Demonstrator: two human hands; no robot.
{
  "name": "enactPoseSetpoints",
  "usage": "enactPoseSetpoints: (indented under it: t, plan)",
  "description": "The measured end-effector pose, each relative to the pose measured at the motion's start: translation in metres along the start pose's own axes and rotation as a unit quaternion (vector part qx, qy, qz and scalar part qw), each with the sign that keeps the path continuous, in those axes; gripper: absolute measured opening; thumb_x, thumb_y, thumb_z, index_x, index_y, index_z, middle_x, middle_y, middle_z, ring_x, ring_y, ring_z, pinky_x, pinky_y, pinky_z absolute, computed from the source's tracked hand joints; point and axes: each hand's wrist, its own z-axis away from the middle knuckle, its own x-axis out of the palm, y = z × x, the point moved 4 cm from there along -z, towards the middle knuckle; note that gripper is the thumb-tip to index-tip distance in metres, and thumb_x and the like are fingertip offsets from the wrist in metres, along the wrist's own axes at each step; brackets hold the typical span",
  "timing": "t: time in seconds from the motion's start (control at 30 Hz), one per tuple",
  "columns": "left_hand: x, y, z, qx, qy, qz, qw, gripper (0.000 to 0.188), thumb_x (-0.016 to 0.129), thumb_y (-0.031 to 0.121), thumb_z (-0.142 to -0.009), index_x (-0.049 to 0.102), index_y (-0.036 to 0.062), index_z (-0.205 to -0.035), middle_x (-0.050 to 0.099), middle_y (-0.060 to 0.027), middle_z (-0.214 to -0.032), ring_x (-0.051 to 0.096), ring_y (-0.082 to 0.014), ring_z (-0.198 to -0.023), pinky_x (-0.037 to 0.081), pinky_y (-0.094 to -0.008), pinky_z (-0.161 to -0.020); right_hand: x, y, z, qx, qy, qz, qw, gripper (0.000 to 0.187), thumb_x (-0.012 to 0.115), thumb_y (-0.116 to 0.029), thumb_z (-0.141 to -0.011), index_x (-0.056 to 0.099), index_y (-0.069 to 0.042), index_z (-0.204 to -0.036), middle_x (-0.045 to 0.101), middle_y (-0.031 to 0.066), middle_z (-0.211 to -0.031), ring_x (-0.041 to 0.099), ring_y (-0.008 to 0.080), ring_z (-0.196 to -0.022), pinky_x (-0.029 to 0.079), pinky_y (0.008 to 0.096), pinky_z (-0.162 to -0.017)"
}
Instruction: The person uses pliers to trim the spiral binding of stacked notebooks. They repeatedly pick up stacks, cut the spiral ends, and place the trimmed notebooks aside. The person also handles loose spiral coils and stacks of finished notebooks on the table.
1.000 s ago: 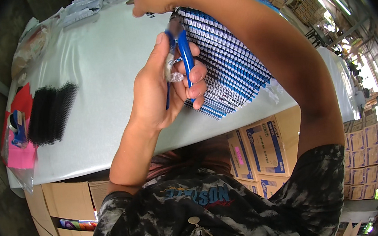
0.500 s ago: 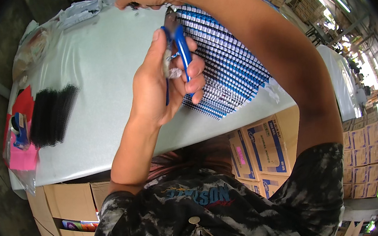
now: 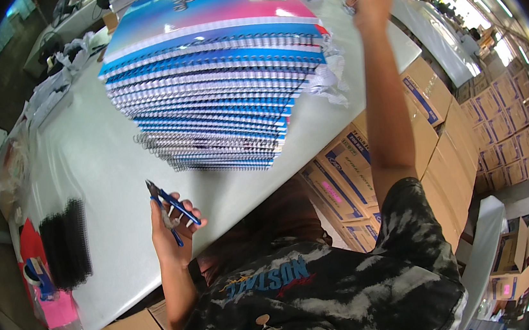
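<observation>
My left hand [image 3: 171,229] is wrapped round a pair of blue-handled wire cutters [image 3: 175,208] near the table's front edge, their dark jaws pointing up and away from me. A clear wrapping shows around one handle. A tall stack of spiral notebooks [image 3: 205,87] stands just beyond, with a blue and pink cover on top and the bound edges facing me. My right hand [image 3: 371,0] is raised at the far right, apart from the stack. Its fingers are curled, with a small dark thing at them that is too blurred to name.
A bundle of black plastic spiral coils [image 3: 65,244] lies on the white table [image 3: 102,156] at left. Beside it are a blue tape dispenser [image 3: 41,278] and pink sheet [image 3: 60,309]. Crumpled plastic [image 3: 329,77] touches the stack's right side. Cardboard boxes [image 3: 344,182] stand below the table edge.
My left hand has drawn back toward me with the wire cutters, away from the notebooks. My right hand has swung from the far middle to the far right. My view has shifted.
</observation>
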Motion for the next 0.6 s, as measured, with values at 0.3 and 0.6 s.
enactPoseSetpoints:
  t: [0.3, 0.6]
  plan:
    - [0.014, -0.006, 0.014, 0.008, 0.040, -0.010, 0.999, 0.047, 0.035, 0.051, -0.094, 0.051, 0.0087, -0.106, 0.055, -0.0078, -0.083, 0.057, -0.0210, -0.075, 0.052, -0.0389, -0.066, -0.041, 0.158, -0.003, 0.074, 0.089, 0.133, 0.984, 0.048, 0.056, -0.044, -0.087, 0.070, 0.002, -0.086, 0.068, 0.0127, -0.086, 0.060, 0.0191, -0.083, 0.043, 0.0286, -0.079]
    - [0.066, 0.062, 0.022, 0.131, -0.232, 0.065, 0.962, 0.064, 0.023, 0.056, -0.094, 0.041, 0.0012, -0.123, 0.056, -0.0179, -0.098, 0.060, -0.0309, -0.091, 0.051, -0.0456, -0.078, 0.104, -0.116, 0.131, -0.397, -0.189, 0.089, 0.894, 0.023, 0.061, -0.023, -0.084, 0.068, -0.004, -0.094, 0.068, 0.0087, -0.088, 0.063, 0.0190, -0.079, 0.048, 0.0315, -0.069]
